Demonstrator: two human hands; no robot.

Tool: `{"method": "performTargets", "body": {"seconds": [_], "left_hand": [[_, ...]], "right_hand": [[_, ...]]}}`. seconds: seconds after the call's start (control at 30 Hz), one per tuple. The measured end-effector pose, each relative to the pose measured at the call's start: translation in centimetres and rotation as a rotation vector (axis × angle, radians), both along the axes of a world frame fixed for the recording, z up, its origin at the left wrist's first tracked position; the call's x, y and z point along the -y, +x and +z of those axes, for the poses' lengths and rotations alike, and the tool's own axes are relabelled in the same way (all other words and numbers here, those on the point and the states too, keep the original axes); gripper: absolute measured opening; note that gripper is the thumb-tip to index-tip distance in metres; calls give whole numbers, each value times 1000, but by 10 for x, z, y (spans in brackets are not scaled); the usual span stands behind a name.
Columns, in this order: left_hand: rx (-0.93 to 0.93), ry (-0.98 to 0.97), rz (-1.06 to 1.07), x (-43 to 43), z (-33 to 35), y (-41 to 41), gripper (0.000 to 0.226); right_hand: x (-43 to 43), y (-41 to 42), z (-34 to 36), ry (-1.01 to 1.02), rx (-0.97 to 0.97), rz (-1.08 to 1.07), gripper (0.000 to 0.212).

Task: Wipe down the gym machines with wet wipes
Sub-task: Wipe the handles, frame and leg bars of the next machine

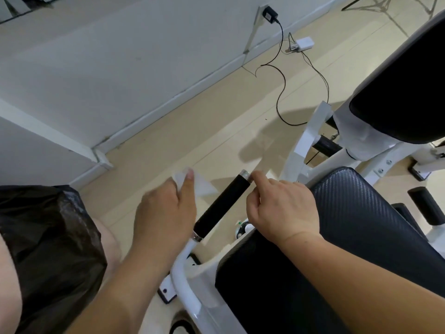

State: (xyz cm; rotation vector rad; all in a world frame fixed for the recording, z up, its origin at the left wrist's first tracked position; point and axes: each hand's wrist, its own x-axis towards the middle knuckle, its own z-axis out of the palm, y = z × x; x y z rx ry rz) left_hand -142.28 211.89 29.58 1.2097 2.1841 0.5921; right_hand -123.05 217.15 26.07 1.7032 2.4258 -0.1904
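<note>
Left hand (pixel 163 208) pinches a wet wipe (pixel 204 186).
Right hand (pixel 284 209) curls at the black handle (pixel 220 206)'s silver tip; cannot tell if it grips.

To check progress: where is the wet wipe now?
Head view, left of centre: the left hand pinches the wet wipe, just left of the black handle grip.

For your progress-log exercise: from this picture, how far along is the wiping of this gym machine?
Done: no surface shows proof of cleaning. In hand: the left hand pinches a wipe beside the black handle grip; the right hand, fingers curled, sits at its metal end cap. Left: likely the grip, seat pad, back pad and white frame.
</note>
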Motion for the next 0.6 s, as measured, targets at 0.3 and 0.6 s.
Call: {"method": "performTargets", "body": {"seconds": [0.3, 0.6], "left_hand": [[614, -611, 106, -15, -75, 17, 59], [-4, -198, -117, 47, -12, 23, 63]], "right_hand": [[-1, 0, -2, 9, -17, -8, 33], [-2, 0, -3, 30, -11, -7, 38]]}}
